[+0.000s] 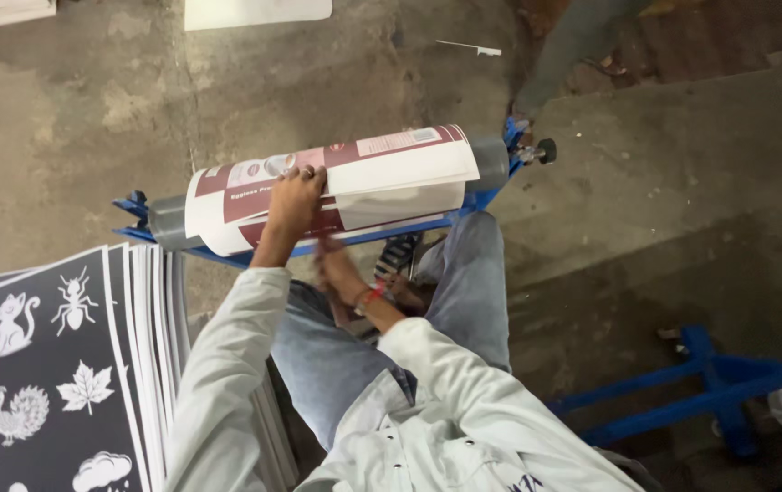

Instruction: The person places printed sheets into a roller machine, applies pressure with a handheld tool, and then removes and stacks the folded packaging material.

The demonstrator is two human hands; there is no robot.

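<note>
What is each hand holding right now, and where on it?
Left hand presses the printed sheet wrapped on the grey roller, left of its middle. Right hand is blurred; cannot tell.

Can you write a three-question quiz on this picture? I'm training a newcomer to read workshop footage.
1. True or false: the left hand rests on top of the printed sheet wrapped around the grey roller.
2. Which lies at the lower left of the view? A) a pile of bricks B) a stack of dark sheets with white animal and leaf figures C) a bucket
3. What colour is the frame that carries the roller?

Key
1. True.
2. B.
3. Blue. The right hand is lower, below the roller and blurred; what it holds cannot be told.
</note>
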